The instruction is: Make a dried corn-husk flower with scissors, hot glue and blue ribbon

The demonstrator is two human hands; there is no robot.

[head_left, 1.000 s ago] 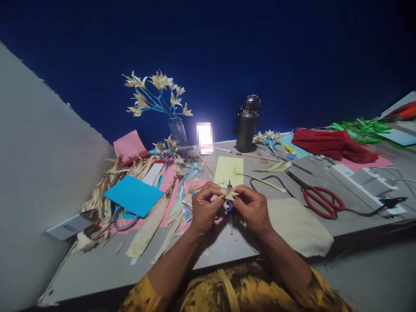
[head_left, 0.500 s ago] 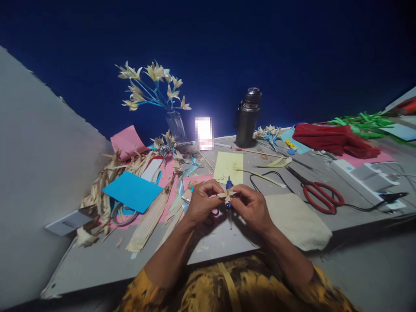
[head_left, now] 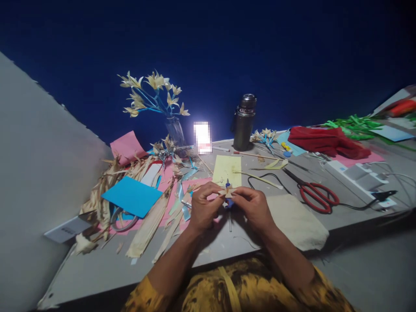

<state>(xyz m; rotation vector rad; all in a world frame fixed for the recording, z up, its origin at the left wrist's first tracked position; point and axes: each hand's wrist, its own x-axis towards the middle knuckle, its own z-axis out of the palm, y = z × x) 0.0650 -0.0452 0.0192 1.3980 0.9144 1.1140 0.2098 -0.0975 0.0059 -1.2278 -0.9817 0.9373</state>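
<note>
Between my two hands, above the table, is a small cream husk flower (head_left: 228, 193) with pointed petals. My left hand (head_left: 204, 208) pinches its left side with thumb and forefinger. From the right, my right hand (head_left: 255, 209) grips the other side in the same way. Under the flower lies a blue glue gun (head_left: 229, 203), its nozzle pointing away from me and a clear glue stick (head_left: 230, 223) jutting toward me; my fingers and the flower partly cover it. Beyond the hands is a yellow paper sheet (head_left: 224, 167).
Dried husks (head_left: 146, 234), a blue sheet (head_left: 131, 196) and pink paper crowd the left. At the back stand a vase of husk flowers (head_left: 174, 130), a bright blurred light (head_left: 202, 136) and a flask (head_left: 244, 125). Red-handled scissors (head_left: 316, 197), a cream cloth (head_left: 297, 223) and a power strip (head_left: 360, 182) lie right.
Both hands still pinch the flower, which seems slightly turned, its petals lying flatter between the fingertips. The whole view has shifted a little with my head.
</note>
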